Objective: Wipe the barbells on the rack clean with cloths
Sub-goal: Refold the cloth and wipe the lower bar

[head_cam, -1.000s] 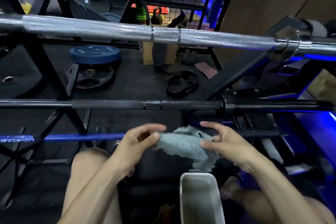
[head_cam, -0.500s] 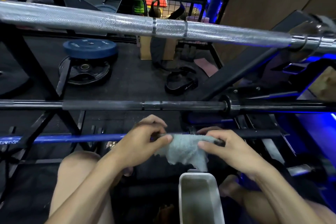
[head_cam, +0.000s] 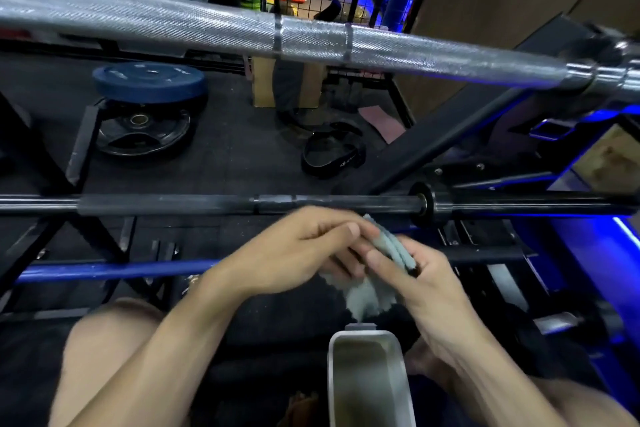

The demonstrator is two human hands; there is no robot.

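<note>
A folded grey-blue cloth [head_cam: 372, 291] hangs between my two hands below the middle of the view. My left hand [head_cam: 287, 253] pinches its upper edge with fingertips. My right hand [head_cam: 422, 274] grips the folded layers from the right. Three barbells lie across the rack: a silver knurled barbell [head_cam: 207, 28] on top, a black barbell [head_cam: 173, 204] just above my hands, and a blue barbell [head_cam: 114, 269] behind my left wrist. The cloth touches none of the bars that I can see.
Black rack uprights [head_cam: 450, 135] slant at the right. On the rubber floor lie a blue weight plate [head_cam: 149, 81], a black plate [head_cam: 142, 133] and a black belt [head_cam: 332, 154]. A grey metal post end [head_cam: 369, 371] stands near my knees.
The cloth was stretched flat between my hands; now it is folded into layers. Both hands have drawn together and risen slightly toward the black barbell.
</note>
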